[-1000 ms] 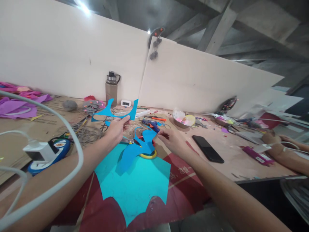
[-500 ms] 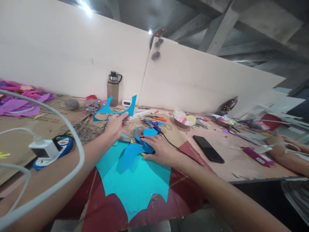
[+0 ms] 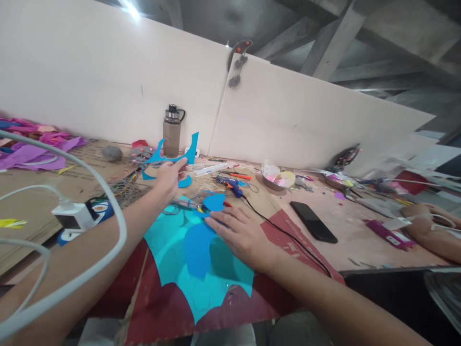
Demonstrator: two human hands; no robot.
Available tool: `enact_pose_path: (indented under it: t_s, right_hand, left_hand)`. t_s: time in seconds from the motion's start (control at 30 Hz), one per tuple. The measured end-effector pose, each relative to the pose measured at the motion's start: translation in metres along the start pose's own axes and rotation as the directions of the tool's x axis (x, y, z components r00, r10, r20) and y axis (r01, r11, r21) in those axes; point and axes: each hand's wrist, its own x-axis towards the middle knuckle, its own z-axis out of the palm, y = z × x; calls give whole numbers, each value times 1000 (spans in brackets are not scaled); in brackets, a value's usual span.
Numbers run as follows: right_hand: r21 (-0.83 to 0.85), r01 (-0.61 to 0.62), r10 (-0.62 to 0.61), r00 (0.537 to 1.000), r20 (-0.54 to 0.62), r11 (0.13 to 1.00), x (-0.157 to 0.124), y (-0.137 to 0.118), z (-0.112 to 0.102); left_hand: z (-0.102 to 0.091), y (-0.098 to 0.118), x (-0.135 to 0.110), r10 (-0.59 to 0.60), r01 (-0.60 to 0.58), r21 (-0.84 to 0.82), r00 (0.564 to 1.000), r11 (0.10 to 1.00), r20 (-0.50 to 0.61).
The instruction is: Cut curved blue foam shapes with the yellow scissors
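Observation:
My left hand (image 3: 170, 179) is raised over the table and pinches a blue cut-out scrap (image 3: 192, 150) with curved edges between thumb and fingers. Lower and to the right, my right hand (image 3: 247, 233) has its fingers stretched out, close to blue cut pieces. One rounded blue piece (image 3: 196, 250) lies on a turquoise sheet (image 3: 173, 264) with a scalloped edge; another blue piece (image 3: 215, 202) is just beyond my fingertips. Whether the right hand touches them I cannot tell. A blue glue gun (image 3: 236, 188) with a black cord lies behind that hand.
A black phone (image 3: 313, 222) and a bowl (image 3: 273, 180) lie to the right. A bottle (image 3: 172, 132) stands by the white board. White cables (image 3: 120, 230) cross the left foreground near a charger (image 3: 74, 215). Another person's arm (image 3: 428, 226) rests at far right.
My right hand has moved slightly down and right, off the blue pieces. The rounded blue piece now lies flatter on the turquoise sheet. My left hand still holds the scrap, shifted slightly left.

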Motion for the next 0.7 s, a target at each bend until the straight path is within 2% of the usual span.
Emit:
enact_pose_path:
  t_s: [0.1,0.2,0.37,0.5,0.57,0.63,0.7]
  right_hand:
    - [90,117,-121,992,40,989,-1,-12,-1]
    - [185,164,-185,977,103,969,4,-21,1]
    - [268,146,-199,963,182,952,24,-27,12]
    - [456,115,-237,946,219,883,35,-23,12]
    - [529,12,-149,964,218,849,33,-15,7]
    - [506,-166,60,974,220,846,28,-3,3]
    - [381,-368,282,922,264,848,22,10,2]
  left_hand:
    - [-6,3,7,51,-50,13,998,999,-28]
    - [-9,1,11,75,-74,24,997,997,-33]
    - [-9,-1,10,63,-62,46,998,997,-13]
    - [-9,0,10,84,-83,92,996,992,-11]
    - [-7,2,9,108,-107,106,994,989,-10]
    - [-3,6,4,141,-140,108,990,984,5]
    - [5,8,-6,176,-180,102,983,978,44]
